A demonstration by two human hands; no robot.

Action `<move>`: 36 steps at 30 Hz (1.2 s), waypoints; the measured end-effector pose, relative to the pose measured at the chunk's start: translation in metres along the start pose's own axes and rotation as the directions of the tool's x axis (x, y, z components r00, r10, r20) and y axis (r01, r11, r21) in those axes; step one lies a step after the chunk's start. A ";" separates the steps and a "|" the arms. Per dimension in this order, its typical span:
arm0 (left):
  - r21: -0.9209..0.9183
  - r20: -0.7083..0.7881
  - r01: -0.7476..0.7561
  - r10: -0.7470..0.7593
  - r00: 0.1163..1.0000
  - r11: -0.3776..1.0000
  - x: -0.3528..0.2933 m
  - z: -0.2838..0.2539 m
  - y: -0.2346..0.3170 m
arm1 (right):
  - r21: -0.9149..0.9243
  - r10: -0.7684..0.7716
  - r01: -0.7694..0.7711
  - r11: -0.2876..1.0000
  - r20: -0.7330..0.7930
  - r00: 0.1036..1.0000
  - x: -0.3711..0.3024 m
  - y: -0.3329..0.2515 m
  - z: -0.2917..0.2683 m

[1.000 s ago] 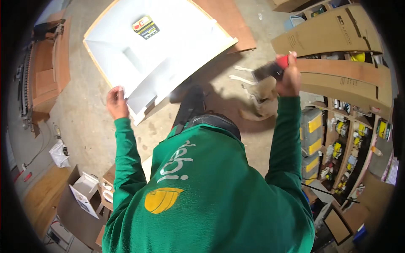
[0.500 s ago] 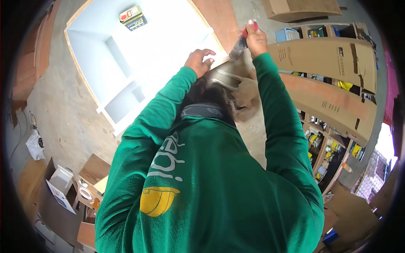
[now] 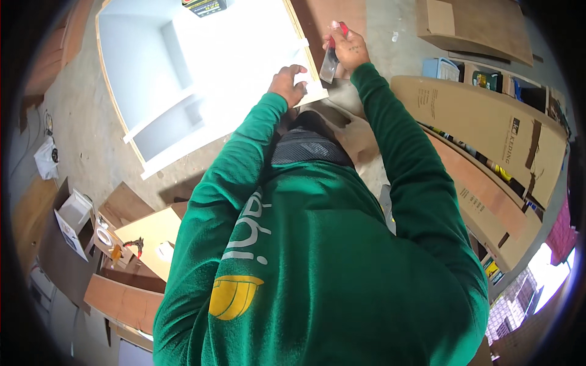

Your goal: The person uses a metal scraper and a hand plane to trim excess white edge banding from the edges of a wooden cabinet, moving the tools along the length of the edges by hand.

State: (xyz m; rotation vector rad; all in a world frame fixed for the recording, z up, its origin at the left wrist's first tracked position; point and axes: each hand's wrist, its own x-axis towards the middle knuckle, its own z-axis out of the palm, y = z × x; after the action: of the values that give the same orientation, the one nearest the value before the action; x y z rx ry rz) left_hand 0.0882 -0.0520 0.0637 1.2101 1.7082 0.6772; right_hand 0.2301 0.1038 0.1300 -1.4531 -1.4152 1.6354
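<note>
A large white open cabinet [image 3: 155, 163] with bare wood edges lies ahead of me on the left. My left hand [image 3: 288, 84] rests at its near right corner, thumb and fingers curved but apart, with nothing visible between them. My right hand [image 3: 353, 51] is closed round the red handle of a putty knife [image 3: 329, 67]. The flat blade points down, just right of the cabinet's edge and apart from my left hand. Part of the handle is hidden by my fingers.
A small dark box [image 3: 205, 6] sits inside the cabinet at the top edge. A reddish-brown board [image 3: 334, 12] lies beyond. Long cardboard cartons [image 3: 482, 113] lie across shelving on the right. Pliers [image 3: 135, 246] and a tape roll [image 3: 104, 236] are at lower left.
The whole view has shifted. My right hand has swung slightly left with the putty knife, whose blade now hangs more upright. My left hand stays at the cabinet's corner.
</note>
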 end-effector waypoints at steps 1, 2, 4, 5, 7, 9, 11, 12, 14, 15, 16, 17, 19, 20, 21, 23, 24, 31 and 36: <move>0.009 0.018 0.033 -0.034 0.999 0.999 0.000 0.000 0.001 | -0.018 0.014 -0.013 1.000 0.015 1.000 0.000 -0.002 0.001; -0.059 0.048 0.071 -0.069 0.996 0.996 0.003 0.007 -0.007 | -0.036 0.028 -0.027 0.999 0.029 0.999 0.001 -0.002 0.001; -0.194 0.095 0.142 -0.125 0.988 0.971 0.016 0.015 -0.025 | -0.104 -0.009 0.019 0.994 0.091 0.996 0.012 0.001 0.004; -0.193 0.144 0.158 -0.131 0.981 0.968 0.024 0.013 -0.033 | -0.137 -0.026 0.043 0.990 0.121 0.992 0.018 0.004 0.004; -0.197 0.254 0.194 -0.141 0.957 0.961 0.032 0.001 -0.028 | -0.204 -0.023 0.053 0.978 0.149 0.989 0.024 0.003 0.007; -0.104 0.334 0.280 -0.232 0.914 0.954 0.028 -0.002 -0.019 | -0.271 -0.031 0.076 0.960 0.166 0.986 0.032 0.007 0.011; -0.137 0.302 0.295 -0.244 0.922 0.946 0.024 0.005 -0.014 | -0.338 -0.049 0.107 0.935 0.176 0.983 0.040 0.019 0.017; -0.122 0.231 0.297 -0.264 0.937 0.947 0.025 0.008 -0.015 | -0.368 -0.031 0.097 0.925 0.181 0.983 0.040 0.019 0.021; -0.197 0.279 0.372 -0.312 0.908 0.907 0.029 0.008 -0.019 | -0.426 0.005 0.076 0.901 0.186 0.983 0.040 0.020 0.029; -0.232 0.304 0.406 -0.330 0.894 0.884 0.032 0.007 -0.021 | -0.435 0.014 0.069 0.898 0.183 0.983 0.041 0.019 0.031; -0.210 0.295 0.404 -0.337 0.894 0.890 0.035 0.006 -0.022 | -0.444 0.023 0.061 0.894 0.180 0.983 0.040 0.020 0.033; -0.188 0.286 0.403 -0.343 0.895 0.896 0.037 0.006 -0.022 | -0.452 0.032 0.053 0.890 0.177 0.984 0.039 0.019 0.035; -0.169 0.289 0.403 -0.346 0.893 0.899 0.037 0.005 -0.020 | -0.489 0.030 0.064 0.870 0.183 0.983 0.041 0.019 0.033; -0.175 0.296 0.406 -0.345 0.890 0.897 0.036 0.003 -0.019 | -0.506 0.029 0.070 0.859 0.185 0.982 0.041 0.020 0.033; -0.179 0.304 0.409 -0.345 0.888 0.895 0.034 0.000 -0.018 | -0.505 0.030 0.076 0.860 0.197 0.980 0.042 0.020 0.033; -0.269 0.312 0.408 -0.322 0.894 0.873 0.026 -0.004 -0.017 | -0.503 0.032 0.086 0.860 0.220 0.975 0.042 0.021 0.034; -0.312 0.314 0.405 -0.309 0.898 0.860 0.024 -0.005 -0.019 | -0.511 0.024 0.089 0.855 0.210 0.977 0.040 0.018 0.036; -0.393 0.342 0.362 -0.231 0.911 0.845 0.017 -0.008 -0.020 | -0.612 -0.121 0.223 0.758 0.204 0.971 0.041 0.036 0.040; -0.394 0.282 0.293 -0.189 0.941 0.871 0.011 -0.006 -0.021 | -0.686 -0.225 0.331 0.648 0.243 0.944 0.033 0.028 0.045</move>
State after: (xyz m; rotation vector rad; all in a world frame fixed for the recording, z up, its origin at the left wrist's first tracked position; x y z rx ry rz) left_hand 0.0724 -0.0493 0.0451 0.7148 1.3851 0.6817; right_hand 0.1854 0.1088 0.0857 -1.3958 -2.4150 1.0114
